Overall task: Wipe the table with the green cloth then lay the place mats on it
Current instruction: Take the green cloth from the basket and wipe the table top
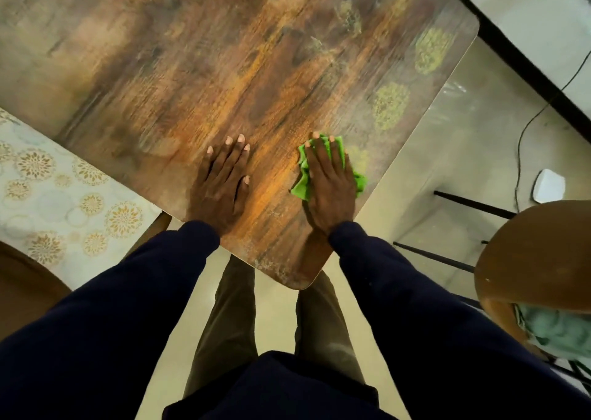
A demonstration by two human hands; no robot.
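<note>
We press R hand (331, 189) flat, fingers straight, on green cloth (302, 187) near surface (192, 67) right edge, for even wipe pressure. L hand (220, 186) lies flat, empty, beside it, prob. bracing our lean.

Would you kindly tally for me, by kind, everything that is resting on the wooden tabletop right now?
Hands: 2 (left hand flat on the wood, right hand pressing on the cloth)
Cloths: 1 (green cloth, under the right hand)
Total on the tabletop: 3
</note>
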